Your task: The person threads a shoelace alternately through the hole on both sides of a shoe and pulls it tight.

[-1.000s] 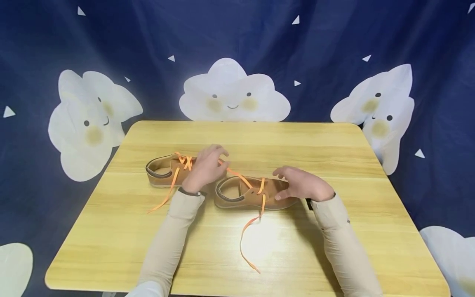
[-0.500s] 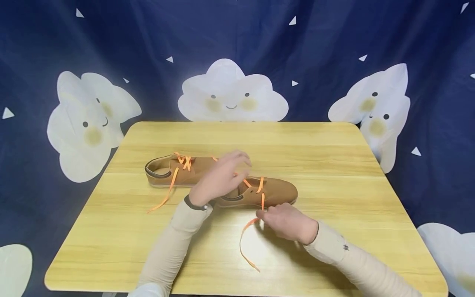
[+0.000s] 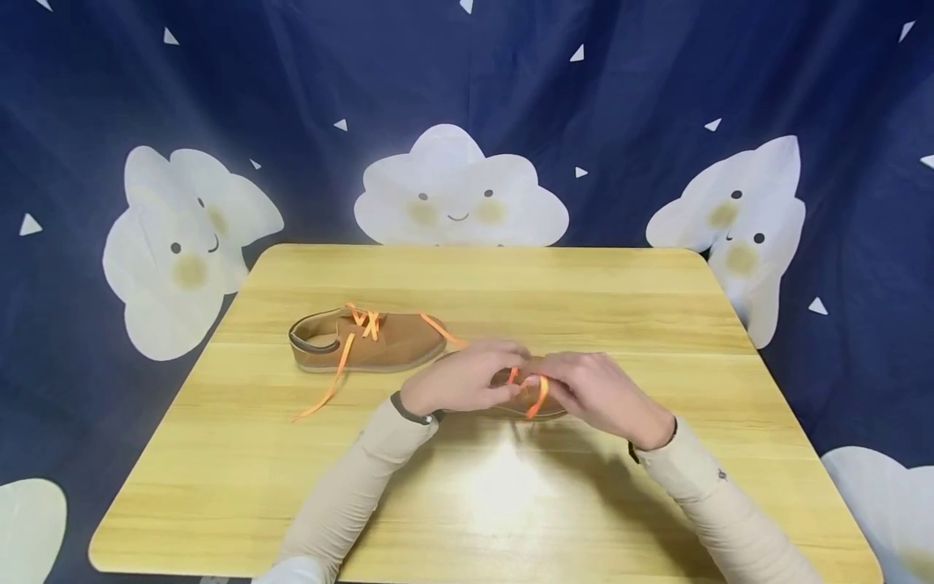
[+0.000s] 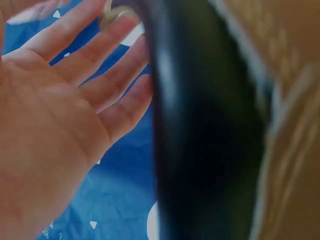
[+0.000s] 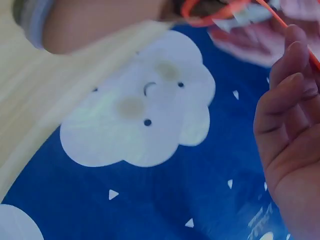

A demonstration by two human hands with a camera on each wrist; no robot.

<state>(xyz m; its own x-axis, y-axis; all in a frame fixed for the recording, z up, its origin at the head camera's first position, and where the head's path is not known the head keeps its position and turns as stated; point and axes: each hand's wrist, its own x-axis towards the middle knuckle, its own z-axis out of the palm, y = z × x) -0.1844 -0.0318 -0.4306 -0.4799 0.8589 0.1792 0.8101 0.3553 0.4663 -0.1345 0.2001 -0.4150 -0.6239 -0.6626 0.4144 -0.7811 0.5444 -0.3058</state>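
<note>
A brown shoe with orange laces, the near one (image 3: 520,402), is largely hidden under both hands in the head view. My right hand (image 3: 601,396) pinches its orange shoelace (image 3: 541,396), and in the right wrist view the lace runs taut to the curled fingers (image 5: 292,55). Fingers of my left hand (image 3: 467,377) reach over the shoe's other side. In the left wrist view they are nearly straight, with the tips by the shoe's dark padded collar (image 4: 200,125). The other brown shoe (image 3: 397,341) lies farther left, with one lace end trailing onto the table.
Both shoes are on a light wooden table (image 3: 627,292) with rounded corners. A dark blue curtain (image 3: 467,73) with white clouds and small triangles hangs behind and beside it. An orange lace (image 3: 441,328) crosses the left shoe's toe towards my left hand.
My left hand has moved right, over the near shoe. The right hand went down to the loose lace end and has raised it from the table to the top of the shoe.
</note>
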